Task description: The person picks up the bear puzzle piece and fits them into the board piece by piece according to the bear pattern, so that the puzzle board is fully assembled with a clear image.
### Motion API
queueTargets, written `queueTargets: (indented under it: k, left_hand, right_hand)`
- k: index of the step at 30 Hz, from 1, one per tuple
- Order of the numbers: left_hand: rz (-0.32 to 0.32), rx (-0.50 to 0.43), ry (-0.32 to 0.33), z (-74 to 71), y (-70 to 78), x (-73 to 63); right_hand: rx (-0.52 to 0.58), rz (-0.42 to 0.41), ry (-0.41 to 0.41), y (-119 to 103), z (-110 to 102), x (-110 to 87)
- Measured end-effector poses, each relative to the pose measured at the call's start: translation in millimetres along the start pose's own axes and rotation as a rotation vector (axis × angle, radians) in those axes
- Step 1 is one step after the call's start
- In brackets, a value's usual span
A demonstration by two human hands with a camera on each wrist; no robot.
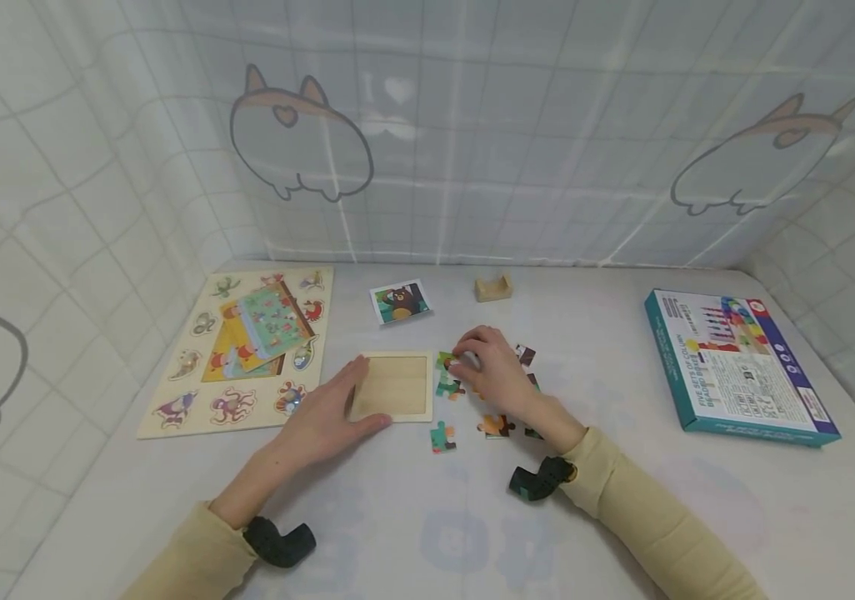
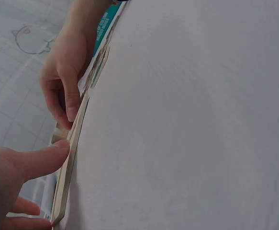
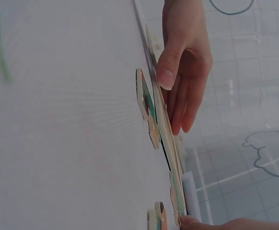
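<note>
Sleeves [image 1: 187,554]: nearest in the head view, leading to two hands set apart.
Tray [image 1: 408,418]: flat on the table [image 1: 607,358], nothing inside; the left hand [image 1: 326,412], fingers extended, touches its left side, and light pressure should steady it.
Puzzle pieces [image 1: 440,438]: loose, right of the tray; the right hand [image 1: 495,371] bends over some. Lifting one by its edges would best spare its neighbours.
Tray edge: the left wrist view adds its low side profile, the left thumb against it.
Piece thickness: the right wrist view alone shows this clearly; whether the right hand pinches one, I cannot tell.
</note>
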State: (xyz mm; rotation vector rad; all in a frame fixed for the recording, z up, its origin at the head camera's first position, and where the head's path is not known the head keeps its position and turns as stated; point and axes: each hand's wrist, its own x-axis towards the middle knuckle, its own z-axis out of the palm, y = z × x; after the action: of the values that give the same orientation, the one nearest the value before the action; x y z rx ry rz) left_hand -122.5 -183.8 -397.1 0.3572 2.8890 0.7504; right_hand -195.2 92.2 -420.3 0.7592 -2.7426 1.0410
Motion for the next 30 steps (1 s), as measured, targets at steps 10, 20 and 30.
queueTargets:
  k: [10, 20, 30]
  left_hand:
    - [-0.008, -0.022, 0.011, -1.3, 0.3, -0.4]
    - [-0.028, -0.017, -0.006, -2.0, 2.0, -0.6]
    - [-0.031, -0.015, -0.028, -2.7, 0.0, 0.4]
  right_hand:
    - [-0.036, -0.049, 0.024, 1.7, 1.7, -0.6]
    - [-0.009, 0.009, 0.006, -2.1, -0.2, -0.9]
    - [0.004, 0.005, 0.011, -2.6, -1.4, -1.5]
